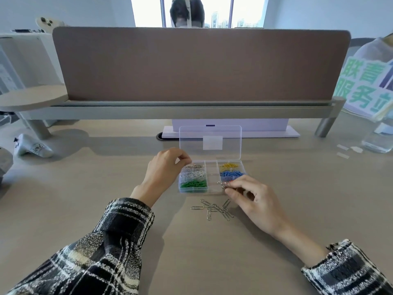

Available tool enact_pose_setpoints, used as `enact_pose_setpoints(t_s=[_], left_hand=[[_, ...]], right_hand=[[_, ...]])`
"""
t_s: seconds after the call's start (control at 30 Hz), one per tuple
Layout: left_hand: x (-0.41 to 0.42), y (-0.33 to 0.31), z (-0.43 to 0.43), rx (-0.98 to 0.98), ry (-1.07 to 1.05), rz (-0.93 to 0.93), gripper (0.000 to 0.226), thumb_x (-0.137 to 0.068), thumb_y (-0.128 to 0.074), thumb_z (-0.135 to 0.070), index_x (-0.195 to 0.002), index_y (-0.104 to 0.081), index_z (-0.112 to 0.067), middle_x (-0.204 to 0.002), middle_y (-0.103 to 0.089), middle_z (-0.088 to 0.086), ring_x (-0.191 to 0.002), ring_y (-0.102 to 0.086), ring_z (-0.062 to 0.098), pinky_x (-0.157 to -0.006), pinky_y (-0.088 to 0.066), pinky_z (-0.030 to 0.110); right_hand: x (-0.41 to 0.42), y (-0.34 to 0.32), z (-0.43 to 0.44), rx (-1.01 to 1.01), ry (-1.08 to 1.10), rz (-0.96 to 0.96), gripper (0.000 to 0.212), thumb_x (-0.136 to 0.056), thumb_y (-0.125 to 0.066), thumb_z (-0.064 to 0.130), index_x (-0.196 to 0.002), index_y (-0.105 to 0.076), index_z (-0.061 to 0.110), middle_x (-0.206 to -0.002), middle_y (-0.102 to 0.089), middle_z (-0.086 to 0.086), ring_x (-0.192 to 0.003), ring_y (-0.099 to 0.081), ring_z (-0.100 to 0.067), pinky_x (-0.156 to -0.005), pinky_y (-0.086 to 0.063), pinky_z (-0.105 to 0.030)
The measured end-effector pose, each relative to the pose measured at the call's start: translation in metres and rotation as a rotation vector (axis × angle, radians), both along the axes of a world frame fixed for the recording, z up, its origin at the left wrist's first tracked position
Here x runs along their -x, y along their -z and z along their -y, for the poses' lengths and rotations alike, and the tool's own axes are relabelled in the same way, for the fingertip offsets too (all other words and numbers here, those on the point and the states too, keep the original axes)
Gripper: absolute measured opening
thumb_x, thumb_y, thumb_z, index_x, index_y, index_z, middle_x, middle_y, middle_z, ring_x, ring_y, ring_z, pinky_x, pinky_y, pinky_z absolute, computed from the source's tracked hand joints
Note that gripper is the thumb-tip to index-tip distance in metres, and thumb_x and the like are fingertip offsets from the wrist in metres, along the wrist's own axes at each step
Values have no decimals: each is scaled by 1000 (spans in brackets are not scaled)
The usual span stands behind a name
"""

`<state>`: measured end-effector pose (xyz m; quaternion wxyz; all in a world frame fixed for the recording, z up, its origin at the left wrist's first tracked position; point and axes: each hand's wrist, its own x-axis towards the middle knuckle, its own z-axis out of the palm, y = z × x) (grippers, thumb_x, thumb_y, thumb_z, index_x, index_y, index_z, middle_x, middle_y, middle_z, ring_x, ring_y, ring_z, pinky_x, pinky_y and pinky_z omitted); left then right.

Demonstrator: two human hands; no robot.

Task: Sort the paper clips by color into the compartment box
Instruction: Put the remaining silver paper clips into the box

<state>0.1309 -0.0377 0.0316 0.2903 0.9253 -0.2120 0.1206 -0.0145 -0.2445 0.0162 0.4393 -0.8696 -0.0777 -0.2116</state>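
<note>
A clear compartment box point(211, 189) stands open on the desk, its lid point(210, 133) upright behind it. Silver clips point(194, 166), white clips point(192, 174) and green clips point(193, 184) fill the left column; yellow clips point(228, 165) and blue clips point(230, 174) lie on the right. My left hand point(163, 169) hovers at the box's left rear corner, thumb and forefinger curled together over the silver compartment. My right hand point(251, 199) pinches silver clips point(223, 184) at the box's front right. Several loose silver clips point(214, 208) lie on the desk in front.
A tan divider panel point(200, 62) on a grey shelf walls off the back. A white stand point(231, 128) sits under it. A white controller point(32, 145) lies at the left, a clear bottle point(377, 139) and paper scraps point(348, 149) at the right. A person sits behind the divider.
</note>
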Motion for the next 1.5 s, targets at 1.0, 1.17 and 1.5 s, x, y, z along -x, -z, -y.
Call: enact_pose_setpoints(t_s=[1.0, 1.17, 1.5], left_hand=[[55, 22, -34, 107, 33, 83, 15, -95, -55, -26, -102, -66, -33, -81, -52, -28, -71, -50, -14, -57, -31, 7], [68, 19, -35, 57, 264, 273, 7, -91, -65, -27, -96, -70, -27, -90, -61, -17, -83, -56, -3, -63, -50, 25], [77, 6, -17, -295, 442, 117, 30, -95, -57, -35, -126, -61, -35, -109, -58, -15, -87, -57, 11, -68, -48, 34]], right_hand=[[-84, -31, -16, 437, -41, -11, 16, -92, -64, 24, -104, -74, 20, -94, -71, 8, -75, -57, 2, -71, -45, -18], [-26, -22, 8, 418, -156, -1, 10, -87, -71, 25, -95, -76, 22, -83, -62, 17, -69, -56, -1, -63, -41, -11], [7, -17, 12, 726, -166, -274, 44, -87, -53, 63, -120, -62, 35, -119, -49, 19, -99, -53, -7, -80, -44, -27]])
